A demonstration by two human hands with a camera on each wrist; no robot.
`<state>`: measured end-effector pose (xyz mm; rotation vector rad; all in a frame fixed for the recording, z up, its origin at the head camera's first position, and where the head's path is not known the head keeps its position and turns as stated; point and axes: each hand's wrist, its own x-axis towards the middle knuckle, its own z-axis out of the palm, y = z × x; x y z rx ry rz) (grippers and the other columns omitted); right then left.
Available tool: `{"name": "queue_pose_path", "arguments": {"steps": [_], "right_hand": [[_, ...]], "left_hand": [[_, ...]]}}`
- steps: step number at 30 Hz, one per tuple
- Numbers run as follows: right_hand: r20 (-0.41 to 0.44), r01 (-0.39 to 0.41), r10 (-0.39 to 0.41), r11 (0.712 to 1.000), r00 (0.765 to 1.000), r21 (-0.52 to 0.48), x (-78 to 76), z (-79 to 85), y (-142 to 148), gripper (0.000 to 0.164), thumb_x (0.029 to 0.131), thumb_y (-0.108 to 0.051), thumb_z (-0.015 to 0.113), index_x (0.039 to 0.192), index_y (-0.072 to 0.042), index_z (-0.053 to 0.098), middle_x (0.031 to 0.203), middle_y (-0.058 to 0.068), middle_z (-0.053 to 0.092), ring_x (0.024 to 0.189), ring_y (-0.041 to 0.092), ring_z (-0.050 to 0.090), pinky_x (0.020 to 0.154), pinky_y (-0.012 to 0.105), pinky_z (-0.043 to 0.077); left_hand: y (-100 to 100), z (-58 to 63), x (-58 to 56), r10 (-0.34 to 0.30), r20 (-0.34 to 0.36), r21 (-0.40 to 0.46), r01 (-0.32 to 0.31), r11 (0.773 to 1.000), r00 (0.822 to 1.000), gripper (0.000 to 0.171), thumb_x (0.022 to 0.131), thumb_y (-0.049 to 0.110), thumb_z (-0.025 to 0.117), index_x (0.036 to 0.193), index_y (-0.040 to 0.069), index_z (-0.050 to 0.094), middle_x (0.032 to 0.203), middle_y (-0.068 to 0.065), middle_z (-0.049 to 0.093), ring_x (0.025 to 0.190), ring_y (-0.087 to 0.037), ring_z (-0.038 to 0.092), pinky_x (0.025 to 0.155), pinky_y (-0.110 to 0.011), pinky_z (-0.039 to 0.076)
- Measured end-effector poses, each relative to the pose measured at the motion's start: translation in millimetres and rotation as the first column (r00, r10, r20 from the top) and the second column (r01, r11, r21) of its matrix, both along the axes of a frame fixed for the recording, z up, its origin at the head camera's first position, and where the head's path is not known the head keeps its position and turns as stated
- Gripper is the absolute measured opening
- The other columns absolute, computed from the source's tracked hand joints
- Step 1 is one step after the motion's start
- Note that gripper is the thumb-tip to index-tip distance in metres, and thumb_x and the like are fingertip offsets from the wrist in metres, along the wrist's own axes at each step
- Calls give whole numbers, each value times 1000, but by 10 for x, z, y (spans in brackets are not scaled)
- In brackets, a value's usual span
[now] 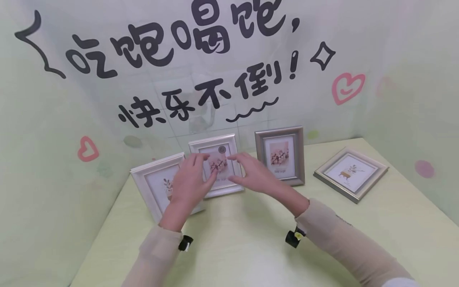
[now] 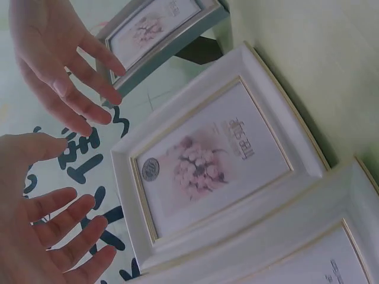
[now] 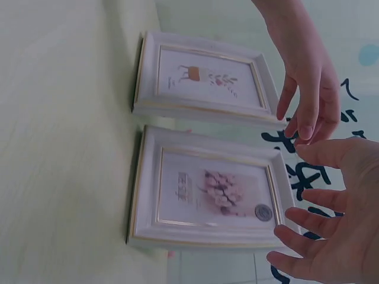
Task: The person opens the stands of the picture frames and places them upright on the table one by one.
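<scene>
A white picture frame [image 1: 219, 190] with a pink flower print stands upright at the back of the table. My left hand [image 1: 190, 179] hovers in front of its left part, fingers loosely bent and apart from each other. On the other side my right hand [image 1: 255, 173] faces it, thumb and fingers spread. Both palms turn inward with a gap between them, and neither holds anything. In the right wrist view, the fingers of the right hand [image 3: 340, 219] overlap the top edge of the flower frame [image 3: 151, 195]. A second white frame [image 1: 152, 187], with a plant print, stands at left, partly hidden by my left hand.
A bronze-grey frame [image 1: 299, 159] with a flower print stands right of the middle. Farther right, another frame [image 1: 349, 173] lies flat, face up, on the pale green table [image 1: 233, 247]. Behind them hangs a pale curtain [image 1: 229, 79] with black lettering.
</scene>
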<state>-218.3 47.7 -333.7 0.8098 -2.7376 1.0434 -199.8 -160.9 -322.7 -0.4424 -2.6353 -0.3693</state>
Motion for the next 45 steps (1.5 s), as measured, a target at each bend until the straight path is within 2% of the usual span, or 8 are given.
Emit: {"name": "queue_pose_path", "arguments": {"steps": [7, 16, 25, 28, 32, 34, 40, 45], "right_hand": [[-37, 93, -91, 993, 995, 65, 26, 6, 517, 57, 91, -25, 70, 140, -3, 51, 143, 15, 55, 131, 34, 53, 108, 51, 47], [-51, 218, -214, 972, 975, 83, 223, -100, 1261, 53, 90, -21, 71, 135, 3, 54, 135, 23, 59, 122, 42, 58, 102, 57, 49], [-62, 321, -316, 941, 947, 105, 512, -161, 1924, 48, 92, -19, 69, 131, 5, 56, 131, 24, 61, 117, 43, 59, 96, 58, 50], [-77, 345, -338, 931, 938, 119, 595, -223, 2084, 47, 92, -20, 69, 129, 6, 57, 127, 25, 63, 114, 44, 60, 95, 58, 49], [-83, 374, -365, 918, 927, 134, 696, -329, 2282, 45, 91, -17, 70, 125, 9, 58, 123, 29, 63, 111, 47, 61, 94, 60, 50], [-67, 390, -384, 909, 921, 144, 740, -383, 2373, 45, 91, -17, 70, 125, 10, 58, 124, 30, 63, 111, 49, 60, 92, 60, 50], [3, 446, -453, 877, 891, 178, 843, -515, 2593, 48, 91, -19, 70, 128, 9, 56, 124, 31, 62, 107, 47, 61, 82, 57, 52], [33, 472, -487, 860, 873, 196, 899, -614, 2762, 49, 90, -20, 70, 125, 12, 57, 121, 33, 63, 107, 50, 60, 82, 58, 52]], "left_hand": [[464, 5, -156, -113, 58, -34, 115, 993, 992, 49, 92, 39, 67, 131, 11, 55, 122, -5, 62, 106, -24, 61, 78, -36, 58], [1081, -34, -213, -205, 112, -99, 216, 971, 972, 49, 95, 43, 63, 132, 11, 56, 129, -3, 63, 116, -20, 61, 91, -32, 56], [1725, -90, -214, -315, 168, -144, 339, 930, 934, 46, 97, 43, 59, 134, 16, 54, 132, 0, 60, 114, -17, 60, 77, -27, 58], [1937, -135, -226, -343, 168, -175, 370, 912, 924, 44, 97, 44, 59, 132, 18, 55, 132, 1, 61, 116, -15, 60, 80, -25, 58], [2240, -233, -232, -386, 177, -195, 417, 888, 905, 42, 98, 45, 58, 131, 19, 56, 125, 4, 64, 104, -9, 63, 77, -17, 53], [2387, -297, -231, -402, 202, -189, 438, 879, 893, 41, 98, 43, 58, 131, 19, 56, 120, 6, 65, 95, -7, 62, 66, -14, 48], [2738, -517, -267, -361, 296, -217, 430, 876, 884, 40, 100, 46, 54, 130, 20, 55, 120, 6, 64, 101, -8, 61, 71, -15, 50], [2984, -659, -321, -253, 389, -175, 341, 924, 886, 51, 102, 50, 46, 139, 14, 48, 126, 2, 62, 110, -11, 60, 83, -21, 54]]}}
